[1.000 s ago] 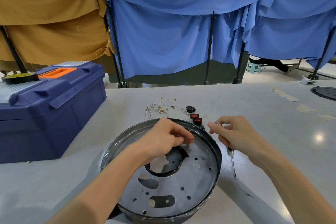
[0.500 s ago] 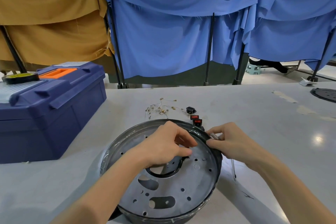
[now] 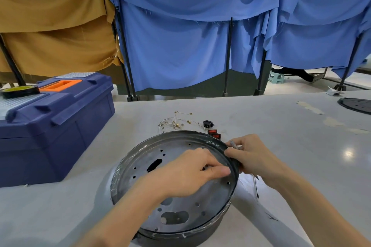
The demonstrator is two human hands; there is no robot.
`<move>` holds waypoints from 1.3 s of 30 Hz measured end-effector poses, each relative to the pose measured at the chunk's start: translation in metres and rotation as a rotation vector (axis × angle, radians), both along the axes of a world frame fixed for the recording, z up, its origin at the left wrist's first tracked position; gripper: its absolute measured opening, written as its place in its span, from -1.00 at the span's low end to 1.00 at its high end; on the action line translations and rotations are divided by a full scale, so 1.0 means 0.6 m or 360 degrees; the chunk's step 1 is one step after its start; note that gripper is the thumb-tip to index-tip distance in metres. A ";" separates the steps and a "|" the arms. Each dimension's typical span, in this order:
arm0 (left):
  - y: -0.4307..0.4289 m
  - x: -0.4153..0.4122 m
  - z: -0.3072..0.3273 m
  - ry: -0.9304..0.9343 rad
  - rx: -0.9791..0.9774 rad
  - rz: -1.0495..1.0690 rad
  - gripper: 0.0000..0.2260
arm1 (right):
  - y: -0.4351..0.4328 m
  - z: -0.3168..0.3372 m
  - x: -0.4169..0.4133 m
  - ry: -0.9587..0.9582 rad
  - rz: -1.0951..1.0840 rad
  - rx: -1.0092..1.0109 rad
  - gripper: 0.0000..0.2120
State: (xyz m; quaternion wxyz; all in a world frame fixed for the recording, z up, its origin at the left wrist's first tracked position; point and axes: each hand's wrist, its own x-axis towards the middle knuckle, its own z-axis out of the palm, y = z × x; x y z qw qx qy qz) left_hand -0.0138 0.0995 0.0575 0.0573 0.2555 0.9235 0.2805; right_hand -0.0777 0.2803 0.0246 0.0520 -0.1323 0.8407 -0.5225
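The round metal base [image 3: 174, 212] lies on the grey table [image 3: 291, 136] right in front of me, its holed plate facing up. My left hand [image 3: 190, 172] reaches across that plate with fingers curled and thumb stretched toward the inner wall on the right; I cannot tell whether it pinches anything there. My right hand [image 3: 255, 158] is wrapped around a screwdriver [image 3: 256, 186], whose shaft pokes out below my palm, while its fingertips press on the base's rim, just beside my left thumb. Just past the rim lie 2 red switches [image 3: 212, 132], then a black socket [image 3: 207, 123] and a tangle of thin wires [image 3: 176, 122]. Off to the left stands a blue toolbox [image 3: 60, 126] with a tape roll [image 3: 19, 91] on its lid. Far right on the table lies a black disc [image 3: 357, 105]. Behind the table hang a blue cloth [image 3: 180, 46] and a tan cloth [image 3: 50, 26]
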 end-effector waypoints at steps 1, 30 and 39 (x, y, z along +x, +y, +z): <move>0.004 0.003 -0.003 0.0038 -0.0004 -0.0048 -0.74 | -0.001 -0.001 0.000 -0.0003 0.0003 0.0006 -0.82; 0.044 -0.039 0.012 0.0285 -0.0926 -0.0084 -0.82 | -0.003 -0.001 0.016 -0.0181 -0.0013 -0.0120 -0.45; 0.053 -0.037 0.016 0.0336 -0.1036 -0.0123 -0.89 | -0.005 -0.006 0.014 -0.0145 -0.0059 -0.0120 -0.53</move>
